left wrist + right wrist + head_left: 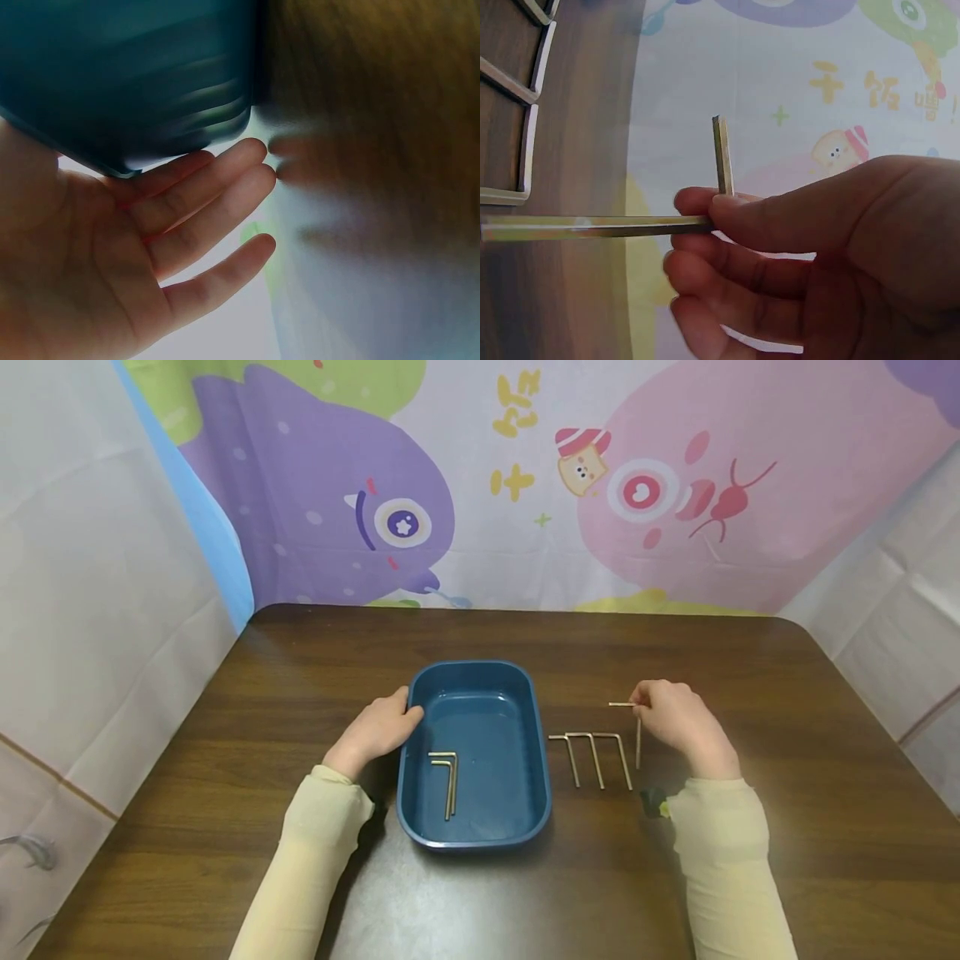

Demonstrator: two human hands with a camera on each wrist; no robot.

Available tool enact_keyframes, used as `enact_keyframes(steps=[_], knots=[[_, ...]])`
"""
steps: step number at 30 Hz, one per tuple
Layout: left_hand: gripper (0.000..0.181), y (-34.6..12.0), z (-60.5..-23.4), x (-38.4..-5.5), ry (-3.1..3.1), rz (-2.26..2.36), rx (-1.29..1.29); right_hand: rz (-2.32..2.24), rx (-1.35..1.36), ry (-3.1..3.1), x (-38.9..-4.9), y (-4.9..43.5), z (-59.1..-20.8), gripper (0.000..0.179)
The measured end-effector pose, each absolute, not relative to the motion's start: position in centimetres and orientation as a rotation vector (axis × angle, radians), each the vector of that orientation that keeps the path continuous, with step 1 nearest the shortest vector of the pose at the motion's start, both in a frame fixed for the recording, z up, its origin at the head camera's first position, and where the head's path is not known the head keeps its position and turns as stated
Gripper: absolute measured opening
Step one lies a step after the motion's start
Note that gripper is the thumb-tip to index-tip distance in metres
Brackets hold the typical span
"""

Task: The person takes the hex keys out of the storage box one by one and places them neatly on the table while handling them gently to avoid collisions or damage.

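A dark blue rectangular tray (pixel 498 785) stands on the table. My left hand (pixel 375 728) holds its left side, thumb over the rim and fingers along the outer wall; the left wrist view shows these fingers (pixel 202 217) fairly straight. Inside the tray lie two brass-coloured hex keys (pixel 454 785), side by side. My right hand (pixel 682 718) pinches another hex key (pixel 645 226) at its bend between thumb and index finger, its long arm pointing toward the table's front in the head view. Just left of that hand, three more hex keys (pixel 597 762) lie in a row on the table.
The brown wooden table (pixel 600 893) ends at a cartoon-printed curtain (pixel 510 552) along the back. White sheets (pixel 97 610) hang at both sides. A small dark object with a yellow-green part (pixel 655 803) shows beside the right cuff.
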State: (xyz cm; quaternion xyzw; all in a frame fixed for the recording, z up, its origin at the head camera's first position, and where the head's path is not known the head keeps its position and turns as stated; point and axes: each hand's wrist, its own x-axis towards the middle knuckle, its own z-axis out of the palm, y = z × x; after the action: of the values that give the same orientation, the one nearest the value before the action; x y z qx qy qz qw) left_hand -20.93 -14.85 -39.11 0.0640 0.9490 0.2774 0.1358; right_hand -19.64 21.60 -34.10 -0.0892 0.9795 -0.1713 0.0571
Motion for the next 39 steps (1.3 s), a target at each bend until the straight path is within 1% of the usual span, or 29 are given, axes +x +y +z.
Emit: enact_keyframes(steps=[9, 22, 32, 39], knots=[[0.057, -14.7, -39.0, -20.9, 2.748, 0.815, 0.181, -0.474, -0.268, 2.866, -20.1, 22.2, -35.0, 0.013], [0.055, -14.7, -38.8, -21.1, 2.761, 0.803, 0.192, -0.501, -0.224, 2.837, -20.5, 23.0, -35.8, 0.004], [0.058, -14.8, -39.0, -21.1, 2.759, 0.799, 0.19, -0.488, -0.158, 2.801, -20.9, 23.3, -36.4, 0.004], [0.051, -14.8, -39.3, -20.9, 2.781, 0.801, 0.204, -0.488, -0.122, 2.786, -21.1, 23.6, -37.1, 0.007]])
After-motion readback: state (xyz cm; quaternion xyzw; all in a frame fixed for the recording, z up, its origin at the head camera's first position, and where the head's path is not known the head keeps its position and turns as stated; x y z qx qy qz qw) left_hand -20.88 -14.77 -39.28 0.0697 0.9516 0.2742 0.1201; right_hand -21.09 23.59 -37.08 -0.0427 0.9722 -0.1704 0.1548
